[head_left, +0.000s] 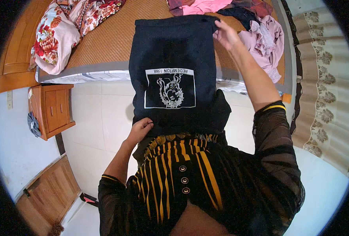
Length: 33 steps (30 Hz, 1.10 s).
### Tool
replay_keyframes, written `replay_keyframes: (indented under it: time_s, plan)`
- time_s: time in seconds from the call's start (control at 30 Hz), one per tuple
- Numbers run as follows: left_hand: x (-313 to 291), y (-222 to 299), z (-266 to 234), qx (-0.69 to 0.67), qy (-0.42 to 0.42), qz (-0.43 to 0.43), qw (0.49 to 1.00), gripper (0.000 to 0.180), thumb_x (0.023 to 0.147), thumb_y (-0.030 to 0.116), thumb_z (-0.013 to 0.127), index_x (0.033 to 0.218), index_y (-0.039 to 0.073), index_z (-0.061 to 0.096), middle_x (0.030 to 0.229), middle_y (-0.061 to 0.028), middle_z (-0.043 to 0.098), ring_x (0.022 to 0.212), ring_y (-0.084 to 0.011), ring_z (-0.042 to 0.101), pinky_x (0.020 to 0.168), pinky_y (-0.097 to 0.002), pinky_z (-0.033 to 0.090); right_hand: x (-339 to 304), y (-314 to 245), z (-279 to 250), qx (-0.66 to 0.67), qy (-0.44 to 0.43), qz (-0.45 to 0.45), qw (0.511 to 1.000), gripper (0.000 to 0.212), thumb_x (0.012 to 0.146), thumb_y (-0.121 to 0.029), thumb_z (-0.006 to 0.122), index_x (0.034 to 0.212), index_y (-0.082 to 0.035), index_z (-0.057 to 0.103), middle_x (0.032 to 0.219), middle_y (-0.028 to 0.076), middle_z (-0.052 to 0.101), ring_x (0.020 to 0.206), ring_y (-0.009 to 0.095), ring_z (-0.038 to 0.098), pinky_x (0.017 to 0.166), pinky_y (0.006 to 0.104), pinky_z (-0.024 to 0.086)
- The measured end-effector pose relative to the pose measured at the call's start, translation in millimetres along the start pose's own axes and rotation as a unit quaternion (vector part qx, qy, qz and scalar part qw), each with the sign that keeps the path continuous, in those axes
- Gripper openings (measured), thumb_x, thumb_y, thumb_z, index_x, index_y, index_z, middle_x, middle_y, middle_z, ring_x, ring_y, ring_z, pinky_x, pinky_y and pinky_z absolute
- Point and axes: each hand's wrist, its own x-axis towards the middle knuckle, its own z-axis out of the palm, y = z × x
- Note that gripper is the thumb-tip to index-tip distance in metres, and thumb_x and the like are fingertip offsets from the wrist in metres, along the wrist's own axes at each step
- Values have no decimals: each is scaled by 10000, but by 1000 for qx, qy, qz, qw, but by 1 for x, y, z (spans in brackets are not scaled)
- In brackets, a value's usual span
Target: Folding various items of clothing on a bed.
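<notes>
A black shirt (174,47) is stretched out in front of me, from my lap to the near edge of the bed. Its front carries a white-lined print in a frame, upside down from where I sit. At the far right corner, my right hand (226,34) pinches the cloth between thumb and fingers. My left hand (141,130) is closed on the left edge of the shirt, close to my waist. The shirt's far end lies flat with a straight edge, while its right side bulges in loose folds near my lap.
The bed has a brown woven mat (99,47) with a grey border. A floral bedding bundle (56,39) lies at its far left, and pink and dark clothes (263,43) are heaped at the right. A wooden nightstand (54,110) stands left; a beige curtain (320,78) hangs right.
</notes>
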Motion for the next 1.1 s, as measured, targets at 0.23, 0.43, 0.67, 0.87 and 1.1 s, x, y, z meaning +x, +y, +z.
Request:
replay_keyframes:
  time_s: [0.23, 0.43, 0.67, 0.87, 1.1]
  plan:
    - [7, -6, -5, 41, -8, 34, 999, 140, 817, 160, 558, 846, 23, 551, 718, -45, 547, 680, -120, 506, 634, -261, 417, 11, -20, -47, -355, -100, -90, 925, 358, 841, -266, 504, 1139, -69, 522, 1029, 78, 604, 934, 223, 566, 821, 294, 422]
    - [3, -7, -3, 2, -13, -23, 1000, 141, 816, 166, 551, 831, 26, 545, 696, -32, 531, 671, -114, 491, 628, -255, 408, -28, 4, -65, -666, 125, -122, 725, 336, 782, -268, 576, 1074, -104, 545, 975, 148, 600, 927, 295, 566, 824, 363, 433]
    - [4, -9, -3, -7, -21, -6, 1000, 118, 825, 144, 546, 812, 27, 536, 676, 6, 486, 659, -76, 444, 606, -231, 384, -54, 34, -55, -773, 99, -146, 609, 404, 726, -230, 619, 1103, -167, 488, 1060, 101, 504, 1056, 285, 470, 834, 384, 433]
    - [0, -6, -2, -34, -21, 6, 999, 90, 839, 110, 532, 809, 25, 532, 696, 25, 482, 670, -65, 437, 609, -221, 377, -31, 37, -63, -739, 175, -28, 650, 265, 779, -303, 571, 1018, -190, 596, 1061, 98, 531, 999, 304, 511, 826, 395, 445]
    - [3, -1, -4, -57, -50, 0, 997, 102, 846, 122, 524, 804, 29, 522, 714, 17, 473, 685, -77, 442, 620, -228, 379, 6, -2, -90, -492, 183, -82, 847, 276, 811, -324, 547, 961, -106, 626, 1035, 85, 601, 962, 237, 557, 819, 343, 439]
